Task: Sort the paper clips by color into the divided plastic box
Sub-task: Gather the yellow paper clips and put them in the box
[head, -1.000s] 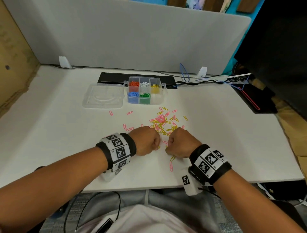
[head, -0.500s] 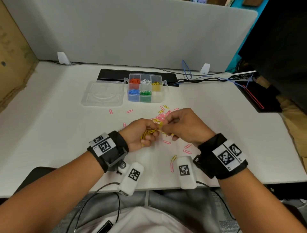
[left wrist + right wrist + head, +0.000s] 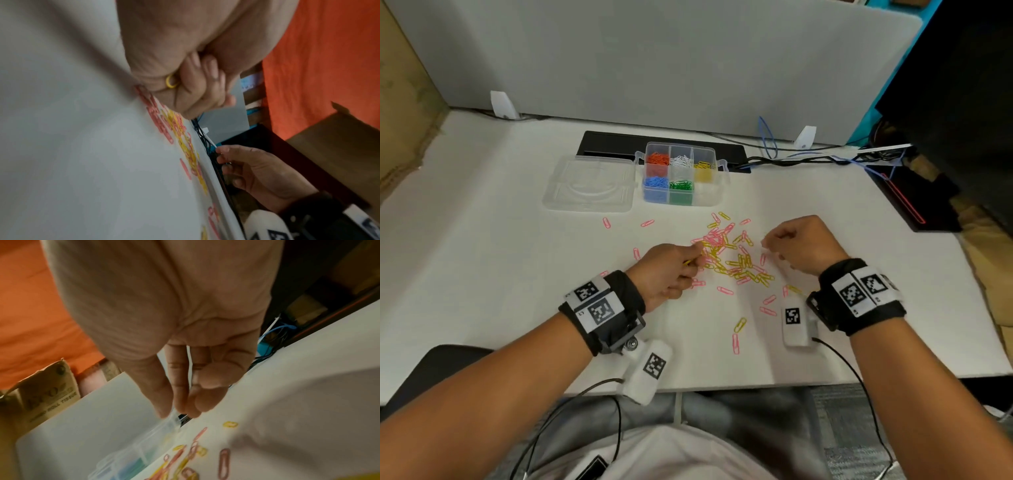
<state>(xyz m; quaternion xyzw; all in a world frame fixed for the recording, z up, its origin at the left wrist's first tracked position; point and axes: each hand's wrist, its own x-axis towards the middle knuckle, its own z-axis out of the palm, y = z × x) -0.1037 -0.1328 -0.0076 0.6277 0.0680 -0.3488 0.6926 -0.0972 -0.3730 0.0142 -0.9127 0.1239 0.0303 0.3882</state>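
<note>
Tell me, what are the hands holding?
The left hand grips yellow paper clips bunched inside its curled fingers. The right hand holds nothing.

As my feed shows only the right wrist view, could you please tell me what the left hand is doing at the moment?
Observer: The left hand grips at least one yellow paper clip in its curled fingers, at the left edge of the pile.
Operator: Thank you. Where do the yellow ones go?
Observer: In the divided box, the far right compartment already holds yellow clips.
Operator: And is there room for the pink ones?
Observer: The near right compartment looks empty; the other five hold orange, white, yellow, blue and green.
</note>
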